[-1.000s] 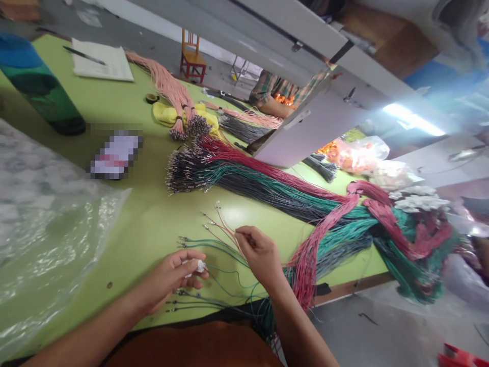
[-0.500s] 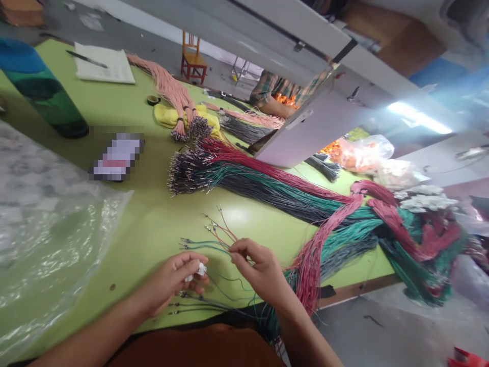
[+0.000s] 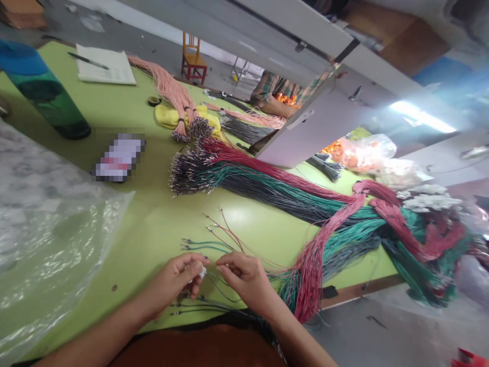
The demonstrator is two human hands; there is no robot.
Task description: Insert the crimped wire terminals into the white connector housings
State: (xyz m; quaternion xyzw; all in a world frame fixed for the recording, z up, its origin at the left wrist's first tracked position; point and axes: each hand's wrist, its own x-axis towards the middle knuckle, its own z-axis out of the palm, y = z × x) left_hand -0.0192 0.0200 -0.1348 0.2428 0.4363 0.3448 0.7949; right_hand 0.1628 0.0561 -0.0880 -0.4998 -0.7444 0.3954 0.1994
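A small white plastic connector housing (image 3: 202, 273) sits pinched between the thumb and fingers of my left hand (image 3: 178, 278). Dark green wires trail from it to the right. My right hand (image 3: 244, 278) pinches a thin wire, seemingly red, whose metal terminal (image 3: 207, 257) points left, just above the housing and close to my left fingertips. Beyond my hands, a few loose red wires (image 3: 225, 229) and green wires (image 3: 208, 243) fan out on the green table with their terminals to the left. Dark wires (image 3: 202, 309) lie under and in front of my left hand.
A thick bundle of red, green and black wires (image 3: 267, 186) crosses the table (image 3: 153, 214). A plastic bag (image 3: 57, 244) of white pieces, a phone (image 3: 119, 159) and a bottle (image 3: 49, 94) stand left. Another person's arm (image 3: 273, 104) shows behind the white panel (image 3: 301, 130).
My right hand has moved left and slightly down, bringing a wire's terminal up to the housing in my left hand. My left hand has stayed nearly in place.
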